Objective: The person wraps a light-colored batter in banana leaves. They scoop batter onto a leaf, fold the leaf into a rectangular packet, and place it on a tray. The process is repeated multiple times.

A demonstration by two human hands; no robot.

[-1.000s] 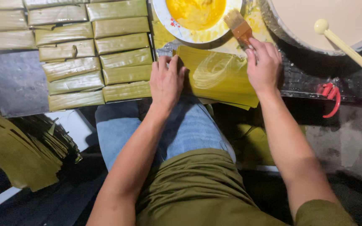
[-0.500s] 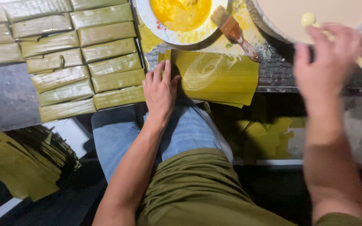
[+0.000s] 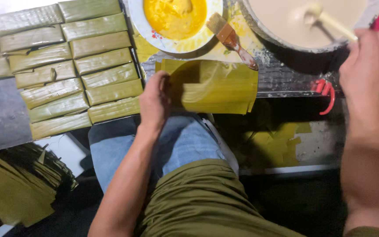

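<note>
Basically, the left hand (image 3: 154,103) lay flat with its fingers spread on the left end of the stack of yellow-green leaf sheets (image 3: 218,85), pressing it down, not clasping it. The stack sat on the worktop (image 3: 281,74) just past the knee, long axis running left to right, so it lay right under the left hand and well apart from the right. The right hand (image 3: 371,66) was up at the far right, its grip closed on the pale ladle handle (image 3: 330,19), which ran up-left into the big basin (image 3: 264,26) of beige batter. Just beyond the stack, the white bowl (image 3: 143,24) held orange-yellow paste; a brush (image 3: 231,39) leaned on its rim, handle towards the stack. Left of that, rows of wrapped leaf parcels (image 3: 66,70) lay side by side.
</note>
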